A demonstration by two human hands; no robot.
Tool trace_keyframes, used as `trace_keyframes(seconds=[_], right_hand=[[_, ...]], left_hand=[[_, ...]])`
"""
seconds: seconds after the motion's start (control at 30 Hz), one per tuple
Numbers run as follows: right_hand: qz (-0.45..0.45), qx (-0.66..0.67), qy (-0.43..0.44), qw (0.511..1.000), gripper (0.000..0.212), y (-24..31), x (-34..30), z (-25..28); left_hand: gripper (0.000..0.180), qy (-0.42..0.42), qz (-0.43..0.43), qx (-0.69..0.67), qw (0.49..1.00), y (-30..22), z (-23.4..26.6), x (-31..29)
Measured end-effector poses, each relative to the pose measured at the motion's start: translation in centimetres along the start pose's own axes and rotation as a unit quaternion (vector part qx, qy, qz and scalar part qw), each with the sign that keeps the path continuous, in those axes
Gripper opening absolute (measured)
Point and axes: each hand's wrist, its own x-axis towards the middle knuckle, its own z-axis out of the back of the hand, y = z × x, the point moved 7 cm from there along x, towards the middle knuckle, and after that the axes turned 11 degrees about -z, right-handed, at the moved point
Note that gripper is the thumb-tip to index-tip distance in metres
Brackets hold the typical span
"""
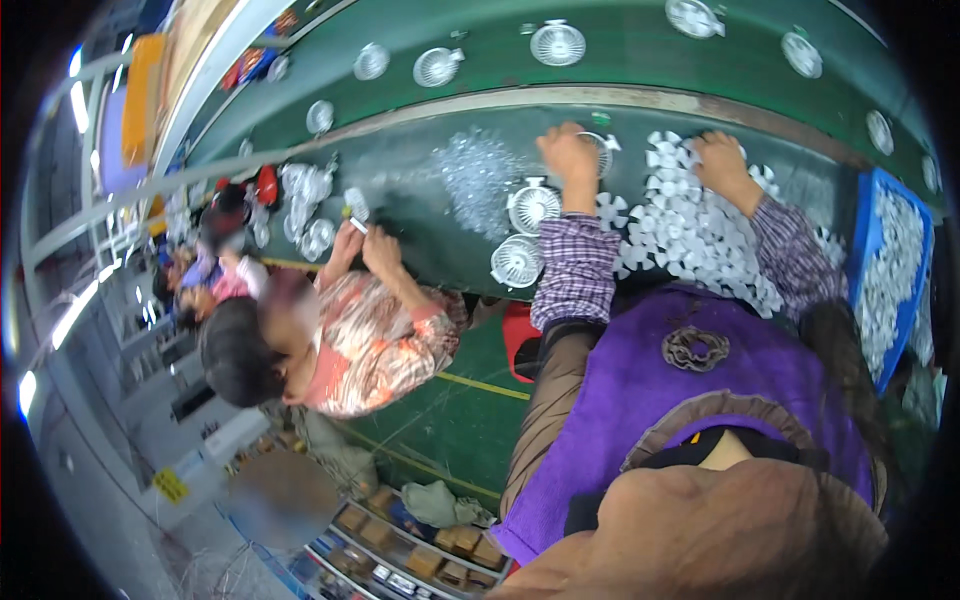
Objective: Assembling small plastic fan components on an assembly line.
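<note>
My left hand (568, 152) is closed at the far edge of the green worktop, against a round white fan guard (606, 153). Its fingers curl around the guard's side, and the hand covers part of the guard. At the far side of a heap of small white fan blades (690, 228), my right hand (722, 165) has its fingers curled down among the pieces. What they pinch is hidden. Two more white fan guards, one nearer (517, 262) and one farther (534, 207), lie left of my left forearm.
A pile of small clear parts (478, 180) lies left of the guards. Beyond a raised rail, a green conveyor (640, 60) carries several guards. A blue bin (865, 240) of white parts stands at right. To my left a co-worker (370, 345) handles a white part.
</note>
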Motion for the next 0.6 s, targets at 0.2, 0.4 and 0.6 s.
trace_keyframes(seconds=[0.2, 0.4, 0.6], right_hand=[[-0.013, 0.057, -0.040, 0.997, 0.037, 0.0, -2.4, 3.6], [-0.094, 0.329, 0.094, 0.935, 0.029, -0.5, -4.7, 3.5], [-0.108, 0.426, 0.098, 0.893, 0.029, -0.9, -6.9, 3.1]], left_hand=[[0.013, 0.086, 0.095, -0.071, 0.989, 1.6, -0.2, -1.5], [0.024, 0.127, 0.248, -0.420, 0.864, 1.8, 0.2, -7.7], [0.039, 0.133, 0.406, -0.749, 0.507, -3.6, 0.9, -14.2]])
